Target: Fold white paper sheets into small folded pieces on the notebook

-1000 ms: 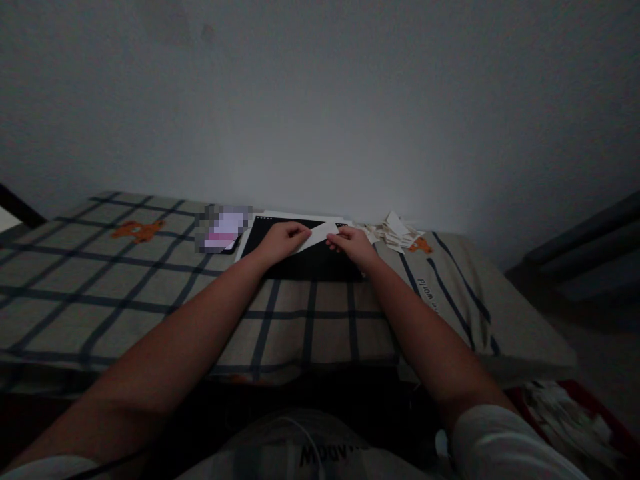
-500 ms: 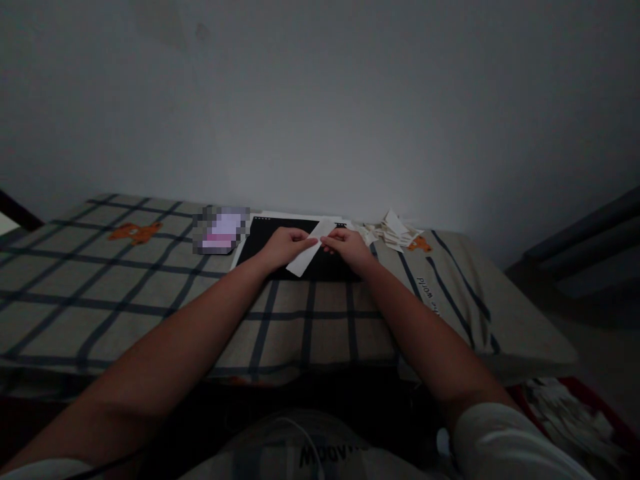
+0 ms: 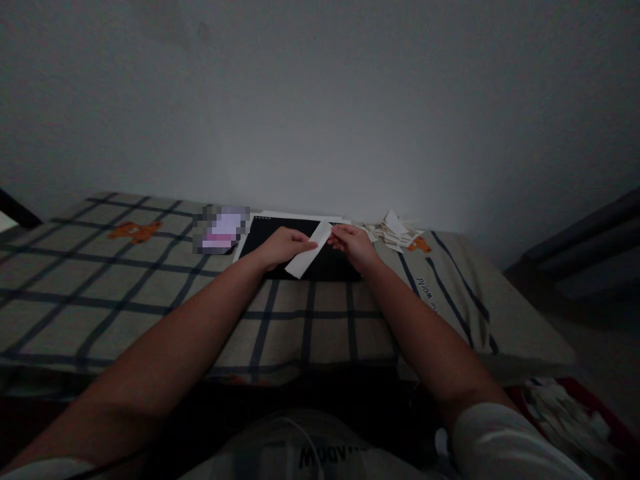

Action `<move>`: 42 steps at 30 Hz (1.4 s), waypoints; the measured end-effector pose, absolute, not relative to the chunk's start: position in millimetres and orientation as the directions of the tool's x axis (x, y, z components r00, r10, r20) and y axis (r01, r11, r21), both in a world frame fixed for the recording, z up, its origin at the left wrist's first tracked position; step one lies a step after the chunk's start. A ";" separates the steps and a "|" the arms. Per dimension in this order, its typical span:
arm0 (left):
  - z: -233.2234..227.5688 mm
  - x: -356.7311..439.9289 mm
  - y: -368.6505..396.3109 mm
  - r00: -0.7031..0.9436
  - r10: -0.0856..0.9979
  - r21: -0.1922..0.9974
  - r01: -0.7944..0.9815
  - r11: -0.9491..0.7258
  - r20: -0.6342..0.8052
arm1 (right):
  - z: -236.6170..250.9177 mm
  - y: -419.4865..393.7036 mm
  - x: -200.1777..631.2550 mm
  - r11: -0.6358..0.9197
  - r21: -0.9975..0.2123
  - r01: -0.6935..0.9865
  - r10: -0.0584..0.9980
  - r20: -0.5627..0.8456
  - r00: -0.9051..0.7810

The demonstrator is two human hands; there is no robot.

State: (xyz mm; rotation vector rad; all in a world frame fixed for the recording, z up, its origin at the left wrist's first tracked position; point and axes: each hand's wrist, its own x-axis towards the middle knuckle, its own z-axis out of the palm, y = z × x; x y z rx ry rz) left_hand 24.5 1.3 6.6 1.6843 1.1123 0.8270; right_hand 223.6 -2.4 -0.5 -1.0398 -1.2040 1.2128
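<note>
Nearest: pale garment with dark printed lettering, upside down, not legible. Beyond it, beige checked bedcover with dark blue lines; script print at its right edge, unreadable. Left hand pinches the narrow white paper strip at mid-length; right hand pinches its far end. Strip lies slanted over the flat black board. Far right: heap of white paper pieces by the wall.

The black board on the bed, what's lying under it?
The black board rests on the checked bedcover, with a white sheet's edge peeking out at its far side. How far that sheet extends underneath is hidden.
</note>
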 end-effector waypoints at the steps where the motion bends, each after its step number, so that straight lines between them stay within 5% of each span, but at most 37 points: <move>1: 7.5 24.6 0.6 0.371 0.928 0.935 0.312 -0.169 0.044 | 0.1 -2.3 224.3 0.092 -0.988 -0.121 0.995 0.096 -0.027; 6: 6.4 27.2 -0.6 0.313 0.950 0.926 0.361 -0.110 -0.009 | 0.7 2.0 231.8 0.098 -0.987 -0.129 0.995 0.096 0.022; 12: -1.1 27.6 6.1 0.139 0.979 0.898 0.393 -0.196 0.152 | -5.1 0.6 224.3 0.177 -0.983 0.054 0.984 0.176 -0.019; 17: 0.8 28.7 3.2 0.291 0.943 0.888 0.375 -0.268 0.161 | -9.9 -3.9 215.1 0.220 -0.966 0.133 0.970 0.203 -0.131; 22: -0.8 31.4 2.3 0.433 0.897 0.976 0.142 -0.162 0.086 | -9.1 -4.6 220.5 0.238 -0.949 0.206 0.968 0.216 -0.125; 27: -4.6 29.8 6.8 0.460 0.885 0.984 0.114 -0.137 0.070 | -6.7 -6.0 220.5 0.240 -0.947 0.216 0.969 0.219 -0.116; 42: 1.5 30.7 4.6 0.373 0.928 1.000 0.004 0.006 -0.007 | -6.4 -5.6 216.3 0.077 -0.990 -0.116 0.989 0.091 -0.119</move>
